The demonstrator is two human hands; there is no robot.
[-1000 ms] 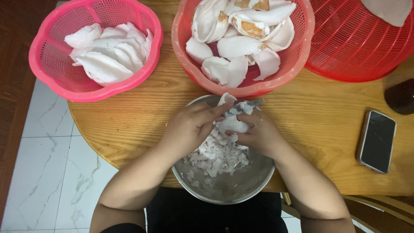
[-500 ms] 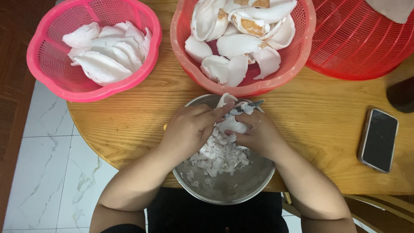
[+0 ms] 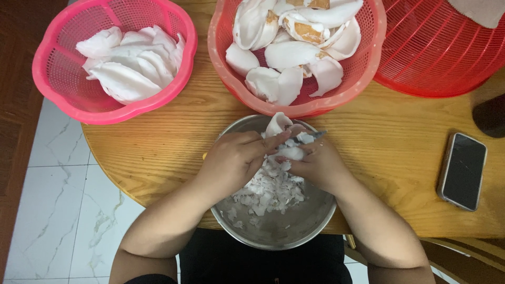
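Head view, looking down on a round light-wood table. Both hands work together over a round stainless-steel bowl at the near table edge, close to the person's body. The left hand is curled around a white curved piece of coconut flesh, fingers closed on it, thumb pressed toward the middle. The right hand is closed too, gripping a small grey-bladed tool whose tip shows just past the fingers; the handle is hidden, so the kind of tool cannot be told. The two hands touch over the piece. Beneath them the bowl holds a loose heap of thin white and pale-brown shavings. Just beyond the bowl stands a coral-red plastic basket filled with white coconut pieces, some with brown skin. To the left, a pink plastic basket holds clean white pieces. A red mesh basket sits far right. A dark smartphone lies on the table right of the bowl, well apart.
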